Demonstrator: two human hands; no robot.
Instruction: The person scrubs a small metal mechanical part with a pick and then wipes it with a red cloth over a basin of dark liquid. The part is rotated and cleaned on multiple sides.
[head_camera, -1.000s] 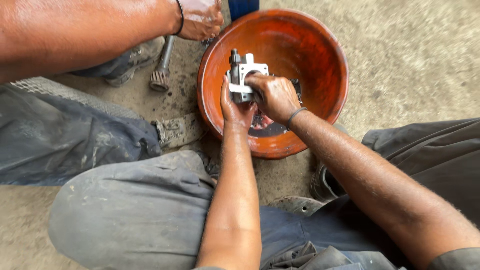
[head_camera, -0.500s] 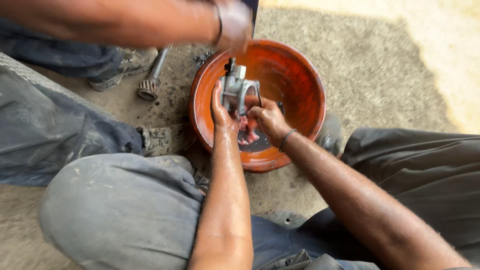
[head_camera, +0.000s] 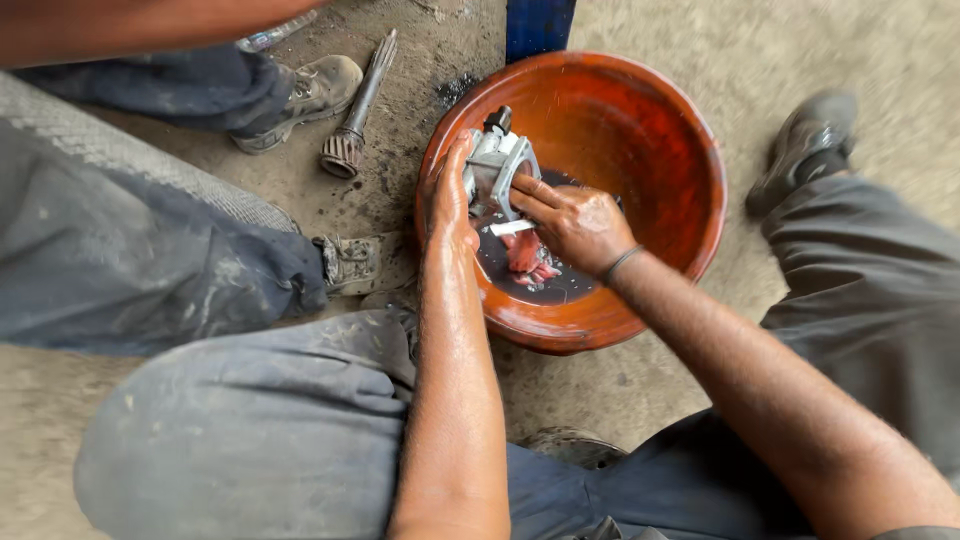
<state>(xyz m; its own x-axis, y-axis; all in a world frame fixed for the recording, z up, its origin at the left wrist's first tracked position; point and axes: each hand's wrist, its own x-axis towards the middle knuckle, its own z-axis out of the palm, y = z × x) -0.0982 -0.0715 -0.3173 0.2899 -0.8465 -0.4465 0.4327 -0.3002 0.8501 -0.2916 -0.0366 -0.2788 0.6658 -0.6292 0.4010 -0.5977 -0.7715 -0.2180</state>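
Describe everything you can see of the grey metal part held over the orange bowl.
The grey metal part is a blocky, cast-looking piece, pale silver-grey and wet, with a dark knob-like end sticking up at its top. It is held tilted above the orange bowl, over dark liquid and a reddish rag. The left hand cups its left side; the right hand grips its right side with the fingers. Its underside is hidden.

Orange bowl (head_camera: 690, 150), grey metal part (head_camera: 495, 165)
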